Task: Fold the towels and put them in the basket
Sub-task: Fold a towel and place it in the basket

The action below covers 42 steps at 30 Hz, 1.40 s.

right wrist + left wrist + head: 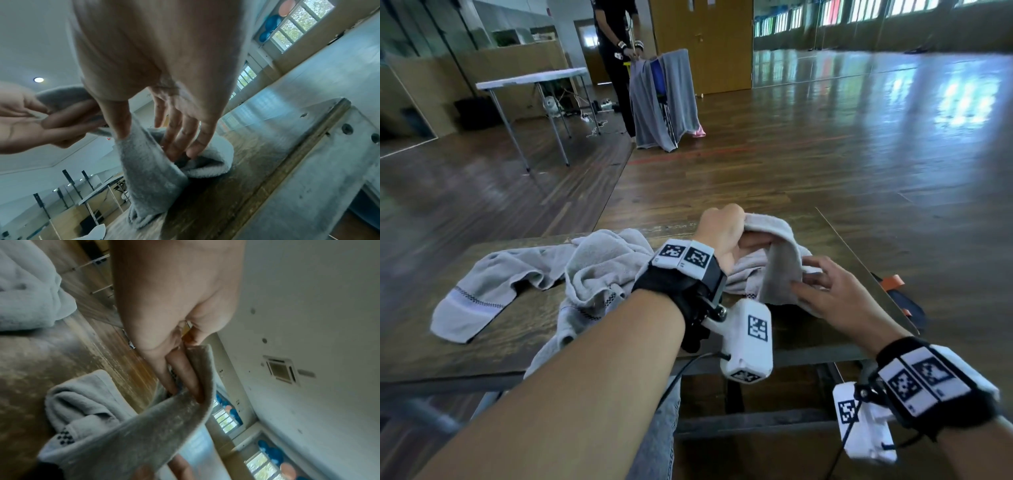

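My left hand (741,236) grips a grey towel (777,267) by one end and holds it just above the wooden table (517,346). In the left wrist view the fingers (180,379) curl into the cloth (164,426). My right hand (808,274) pinches the hanging fold lower down. In the right wrist view the towel (148,170) runs between my thumb (121,126) and fingers (180,142), with its lower end on the table. Two more crumpled grey towels (472,298) (599,270) lie to the left. A dark container with an orange handle (907,308) shows past the table's right edge.
The table's near edge (774,356) has a metal frame under it. Far back, a person stands at a grey towel draped over a chair (664,99), beside a white folding table (530,80). Open wooden floor (825,137) lies all around.
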### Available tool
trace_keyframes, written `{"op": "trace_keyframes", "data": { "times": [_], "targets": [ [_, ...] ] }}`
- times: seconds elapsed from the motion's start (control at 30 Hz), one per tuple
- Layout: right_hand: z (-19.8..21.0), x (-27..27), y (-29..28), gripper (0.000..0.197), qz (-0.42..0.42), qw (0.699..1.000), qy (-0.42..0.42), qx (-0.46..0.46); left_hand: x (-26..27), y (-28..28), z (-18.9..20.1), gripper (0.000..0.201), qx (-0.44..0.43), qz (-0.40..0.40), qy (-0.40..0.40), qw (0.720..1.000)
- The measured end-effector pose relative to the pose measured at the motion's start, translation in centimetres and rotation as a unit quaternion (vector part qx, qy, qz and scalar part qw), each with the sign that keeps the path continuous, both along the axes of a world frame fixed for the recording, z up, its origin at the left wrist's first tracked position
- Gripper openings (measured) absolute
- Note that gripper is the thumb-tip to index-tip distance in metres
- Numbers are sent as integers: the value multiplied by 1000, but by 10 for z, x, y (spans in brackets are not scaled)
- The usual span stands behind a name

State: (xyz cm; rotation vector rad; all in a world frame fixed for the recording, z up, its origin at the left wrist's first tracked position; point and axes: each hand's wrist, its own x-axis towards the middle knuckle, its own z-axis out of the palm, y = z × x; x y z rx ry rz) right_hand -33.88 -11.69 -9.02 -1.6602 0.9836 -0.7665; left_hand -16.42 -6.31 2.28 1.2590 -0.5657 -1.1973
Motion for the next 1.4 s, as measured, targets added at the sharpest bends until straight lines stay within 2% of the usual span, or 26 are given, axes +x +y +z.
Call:
{"op": "trace_keyframes", "data": {
  "times": [0.07, 0.17, 0.23, 0.27, 0.33, 0.43, 0.5, 0.57, 0.63, 0.67, 0.73, 0.8, 0.87, 0.93, 0.97, 1.0, 1.1, 1.17, 1.23, 1.27, 1.33, 1.4],
  "targets": [
    [2, -4, -1, 35, 2, 1000, -4, 12, 5, -2, 8, 36, -18, 28, 23, 999],
    [6, -5, 5, 11, 24, 1000, -9, -17, 13, -2, 14, 33, -57, 24, 47, 997],
    [8, -4, 9, 12, 19, 998, -14, -50, 17, 0, 14, 28, -61, 23, 23, 998],
    [10, -4, 11, 13, 6, 998, -30, -57, 21, 0, 11, 30, -55, 38, -10, 998],
    [13, -5, 11, 12, -28, 995, -65, -69, 27, 0, 3, 30, -32, 86, -137, 986],
    [15, -7, 11, 13, -47, 988, -81, -123, 32, 5, -12, 37, -12, 99, -320, 942],
    [12, -7, 9, 16, -40, 984, -82, -155, 30, 10, -22, 46, -32, 23, -412, 910],
    [10, -5, 10, 15, -17, 980, -67, -185, 23, 13, -31, 53, -69, -101, -487, 865],
    [10, -3, 13, 15, 16, 978, -49, -200, 16, 12, -39, 56, -82, -195, -517, 829],
    [11, -3, 15, 16, 31, 977, -44, -206, 12, 10, -41, 54, -75, -217, -522, 821],
    [14, -2, 19, 18, 52, 974, -60, -214, 9, 9, -42, 41, -57, -212, -539, 813],
    [18, -5, 21, 15, 59, 971, -75, -219, 9, 7, -43, 34, -51, -190, -530, 824],
    [20, -8, 21, 14, 70, 971, -72, -217, 10, 8, -41, 52, -79, -207, -510, 831],
    [19, -10, 22, 14, 82, 973, -58, -206, 8, 9, -36, 70, -102, -261, -509, 814],
    [19, -10, 22, 15, 82, 975, -53, -201, 8, 8, -33, 65, -101, -282, -518, 801],
    [19, -11, 23, 16, 82, 976, -51, -195, 7, 6, -33, 53, -95, -293, -530, 790],
    [24, -16, 25, 19, 80, 975, -49, -204, 9, 4, -33, 12, -95, -258, -576, 770],
    [26, -23, 24, 23, 66, 972, -39, -224, 12, 2, -35, 16, -109, -195, -630, 744],
    [24, -28, 22, 19, 35, 969, 15, -242, 16, -1, -37, 21, -121, -128, -677, 715],
    [21, -32, 20, 12, 17, 967, 68, -246, 18, -2, -36, 23, -125, -103, -687, 708],
    [13, -39, 17, 22, -26, 950, 182, -253, 24, -1, -37, 31, -128, -76, -684, 714],
    [11, -45, 16, 22, -84, 940, 219, -248, 30, 4, -40, 38, -114, -77, -693, 708]
  ]
}}
